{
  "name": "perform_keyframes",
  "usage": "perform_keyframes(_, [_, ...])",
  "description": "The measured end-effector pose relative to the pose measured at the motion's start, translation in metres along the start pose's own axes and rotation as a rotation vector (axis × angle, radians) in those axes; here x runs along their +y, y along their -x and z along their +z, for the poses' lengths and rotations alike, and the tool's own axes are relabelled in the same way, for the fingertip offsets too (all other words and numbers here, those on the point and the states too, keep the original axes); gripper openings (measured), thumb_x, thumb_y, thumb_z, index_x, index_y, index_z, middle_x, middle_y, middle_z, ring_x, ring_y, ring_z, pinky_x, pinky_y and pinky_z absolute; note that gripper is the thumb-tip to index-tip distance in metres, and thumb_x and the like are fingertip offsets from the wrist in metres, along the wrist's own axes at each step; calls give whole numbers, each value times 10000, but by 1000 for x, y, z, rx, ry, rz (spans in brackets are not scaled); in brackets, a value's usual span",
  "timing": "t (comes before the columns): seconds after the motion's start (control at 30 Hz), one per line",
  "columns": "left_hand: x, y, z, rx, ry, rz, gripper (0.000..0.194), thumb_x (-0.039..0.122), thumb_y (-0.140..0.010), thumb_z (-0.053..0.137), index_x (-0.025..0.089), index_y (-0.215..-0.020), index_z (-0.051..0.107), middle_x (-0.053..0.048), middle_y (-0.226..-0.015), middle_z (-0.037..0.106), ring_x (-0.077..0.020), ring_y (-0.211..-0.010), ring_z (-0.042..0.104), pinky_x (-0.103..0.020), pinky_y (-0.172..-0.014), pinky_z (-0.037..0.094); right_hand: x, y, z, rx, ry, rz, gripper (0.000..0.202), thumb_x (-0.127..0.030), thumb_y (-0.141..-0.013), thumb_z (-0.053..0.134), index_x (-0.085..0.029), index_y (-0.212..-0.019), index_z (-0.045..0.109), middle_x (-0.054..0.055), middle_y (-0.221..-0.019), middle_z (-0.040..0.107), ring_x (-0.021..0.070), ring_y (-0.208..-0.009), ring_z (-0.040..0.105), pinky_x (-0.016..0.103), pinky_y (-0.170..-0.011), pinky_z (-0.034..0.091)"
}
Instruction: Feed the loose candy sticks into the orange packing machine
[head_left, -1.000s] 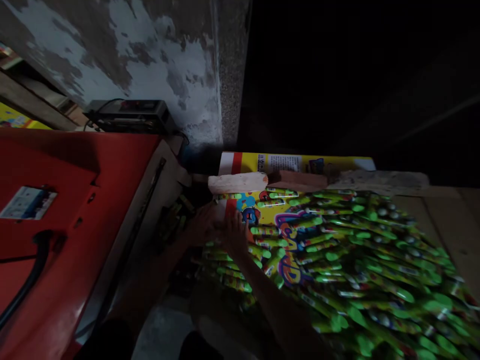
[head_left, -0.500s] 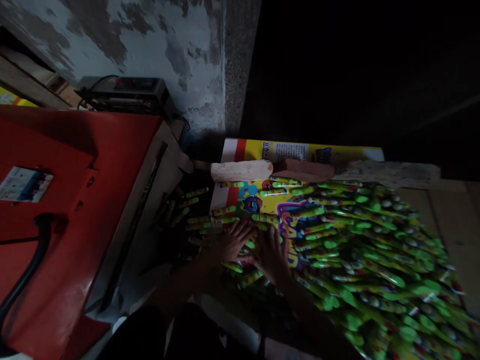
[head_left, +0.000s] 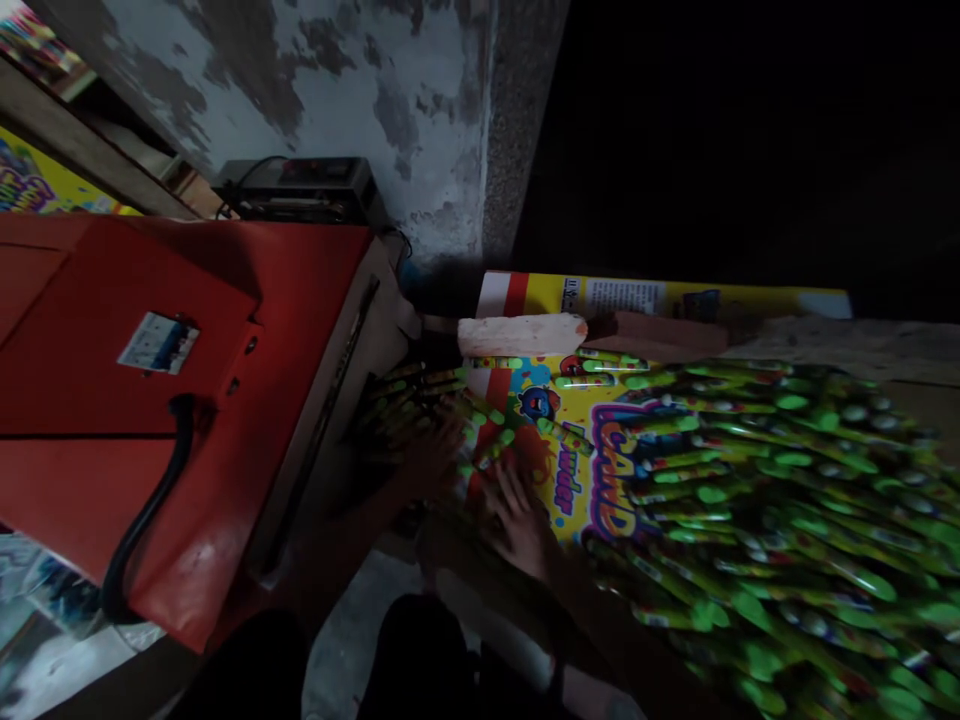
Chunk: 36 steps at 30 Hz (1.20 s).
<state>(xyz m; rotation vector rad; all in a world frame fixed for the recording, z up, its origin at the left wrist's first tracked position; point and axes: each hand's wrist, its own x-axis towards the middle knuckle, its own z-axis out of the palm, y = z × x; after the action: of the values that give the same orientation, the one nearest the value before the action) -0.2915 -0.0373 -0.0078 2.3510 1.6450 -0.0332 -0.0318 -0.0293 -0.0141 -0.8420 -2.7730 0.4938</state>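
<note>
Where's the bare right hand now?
In the head view, the right hand is below centre, slightly right, at the left end of the yellow printed cardboard, between the left hand and the purple "Powder" lettering.

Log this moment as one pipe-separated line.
left hand: blurred, among slim green printed tubes | right hand: fingers extended, over yellow printed cardboard | red boxy machine: person's left

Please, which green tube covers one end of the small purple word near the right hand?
The slanted tube, alone at the far end of the word, beyond the right hand. The other tubes lie clear of these letters.
</note>
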Motion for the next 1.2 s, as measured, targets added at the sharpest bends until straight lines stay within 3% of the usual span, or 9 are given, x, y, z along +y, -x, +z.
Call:
perform_keyframes(0.13, [4, -2, 14, 13, -29, -102, 629, 414, -934, 427, 156, -1499, 326, -121, -1600, 239, -323, -1487, 166, -549, -1176, 195, 2, 25, 3, -86, 66, -59, 714, -334, -866, 548, -243, -1525, 289, 139, -1599, 218, 367, -1460, 205, 564, -1093, 340])
perform_keyframes(0.3, [-7, -12, -3, 126, 19, -281, 581, 308, -959, 345, 112, -1504, 290, -154, -1610, 177, -327, -1495, 113, -571, -1176, 202, -29, -42, 21, -1, 40, 178, 589, -340, -935, 487, -190, -1490, 364, 164, -1597, 214, 366, -1467, 183, 582, -1128, 281])
perform_keyframes(0.47, [17, 2, -16, 129, 145, -53, 733, 462, -939, 404, 85, -1529, 188, -185, -1598, 203, -323, -1497, 98, -541, -1192, 203, -23, -64, 1, -1, -10, 251, 616, -350, -945, 461, -139, -1507, 323, 182, -1597, 200, 345, -1480, 145, 551, -1153, 265])
perform_keyframes(0.63, [99, -28, -11, 79, 269, 227, 962, 589, -861, 515, 109, -1555, 53, -168, -1612, 162, -342, -1498, 54, -529, -1212, 162, 53, 53, -87, 126, 224, 479, 681, -476, -926, 445, -145, -1508, 321, 167, -1619, 110, 406, -1472, 120, 645, -1127, 229])
perform_keyframes(0.73, [178, -66, -15, 39, 360, 415, 1004, 636, -857, 502, 81, -1552, 36, -178, -1618, 117, -344, -1499, 32, -504, -1214, 172, 81, 152, -148, 253, 327, 669, 718, -510, -929, 368, -215, -1556, 180, 77, -1637, -7, 390, -1485, 58, 685, -1133, 168])
perform_keyframes(0.83, [264, -101, -20, 29, 402, 560, 983, 698, -855, 458, 123, -1557, 80, -142, -1631, 52, -344, -1500, 33, -499, -1218, 155, 90, 232, -181, 309, 330, 859, 738, -562, -916, 321, -274, -1566, 122, 14, -1632, -62, 384, -1488, -12, 705, -1133, 100])
perform_keyframes(1.0, [357, -143, -5, -11, 386, 641, 1093, 746, -723, 600, 152, -1546, 195, -153, -1627, 53, -404, -1487, 59, -556, -1193, 171, 105, 288, -153, 318, 348, 1121, 793, -556, -909, 364, -199, -1568, 106, 126, -1630, -35, 439, -1473, 22, 723, -1101, 184])
perform_keyframes(1.1, [359, -162, 11, -60, 327, 618, 1026, 757, -746, 561, 176, -1532, 252, -140, -1625, 107, -402, -1484, 88, -595, -1180, 152, 119, 280, -123, 310, 316, 1125, 788, -532, -906, 401, -194, -1561, 122, 179, -1618, 92, 439, -1459, 135, 741, -1059, 246])
perform_keyframes(1.2, [333, -169, 17, -82, 263, 695, 1016, 788, -764, 500, 170, -1531, 251, -126, -1622, 149, -364, -1493, 73, -567, -1198, 112, 124, 259, -110, 296, 334, 1112, 757, -537, -892, 439, -181, -1532, 245, 195, -1607, 138, 423, -1459, 150, 740, -1075, 192])
